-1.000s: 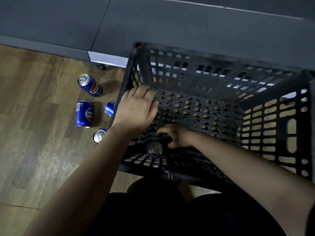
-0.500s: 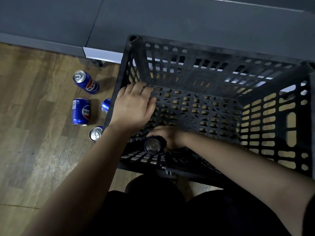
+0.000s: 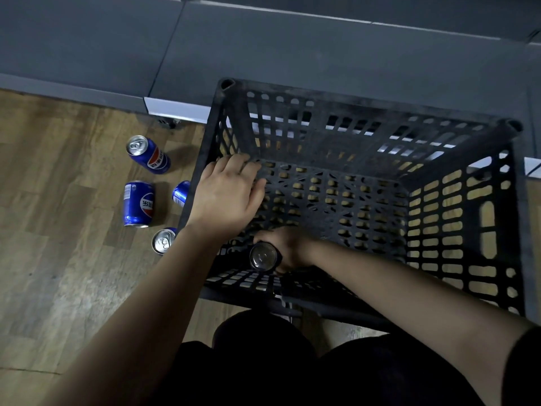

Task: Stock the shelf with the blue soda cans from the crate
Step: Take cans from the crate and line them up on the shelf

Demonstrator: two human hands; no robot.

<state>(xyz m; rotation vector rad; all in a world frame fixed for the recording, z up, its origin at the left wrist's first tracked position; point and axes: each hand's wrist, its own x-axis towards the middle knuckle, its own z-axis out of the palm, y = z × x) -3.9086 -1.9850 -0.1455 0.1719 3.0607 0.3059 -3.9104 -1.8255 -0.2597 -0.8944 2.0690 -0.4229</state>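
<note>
Black plastic crate (image 3: 456, 230) with latticed walls, seen from directly above, standing on a wooden floor (image 3: 58, 273) against the grey base of a shelf (image 3: 292, 48). A person reaches into it with both bare arms.

Their right hand (image 3: 289, 247) is down at the bottom of the crate, near its front left corner, with the fingers wrapped around a soda can (image 3: 263, 256). This can sits in shadow and looks dark, and its round metal end faces the camera.

Their left hand (image 3: 225, 197) lies over the top rim of the crate's left wall. Its fingers are relaxed and nearly straight, pointing away from the person, and the thumb is on the inner side of the wall. It grasps nothing.

Four more blue cans are on the floor just left of the crate:
- the far can (image 3: 149, 155) is tipped, silver top toward the upper left
- the middle can (image 3: 138, 204) lies with its side and logo showing
- the small can (image 3: 181, 193) is mostly hidden behind the crate wall and the left hand
- the near can (image 3: 163, 241) shows its silver top and is partly covered by the left forearm

Dark-clothed legs (image 3: 263, 361) fill the bottom of the view.
</note>
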